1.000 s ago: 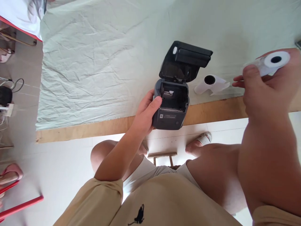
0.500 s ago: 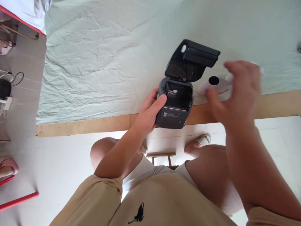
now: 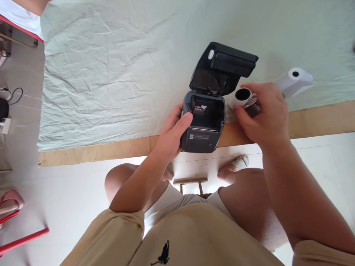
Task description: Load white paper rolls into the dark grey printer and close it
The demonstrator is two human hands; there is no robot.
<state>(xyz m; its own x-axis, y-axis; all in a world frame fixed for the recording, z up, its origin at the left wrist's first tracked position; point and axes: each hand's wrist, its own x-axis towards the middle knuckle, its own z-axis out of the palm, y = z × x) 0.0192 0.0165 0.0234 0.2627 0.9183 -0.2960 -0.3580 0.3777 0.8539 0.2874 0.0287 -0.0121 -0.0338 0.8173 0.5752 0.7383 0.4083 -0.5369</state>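
My left hand [image 3: 174, 129] is closed around the left side of a dark grey portable label printer [image 3: 201, 138], its thumb on the rim. The printer's black lid [image 3: 222, 70] is swung up, and the paper bay inside holds no roll. Just right of the printer, my right hand [image 3: 267, 111] has its thumb and fingers around a white paper roll [image 3: 235, 99] with a wide dark core. Part of that roll is hidden by the fingers.
A second white paper roll [image 3: 295, 74] with a loose end stands on the pale green cloth [image 3: 111, 74] beyond my right hand. The table's wooden edge [image 3: 111, 153] runs in front of me. Another person's arm [image 3: 30, 5] shows at top left.
My right hand has come down and left, closing on the wide-core paper roll. The second roll has come into view behind it. My left hand still holds the open printer.
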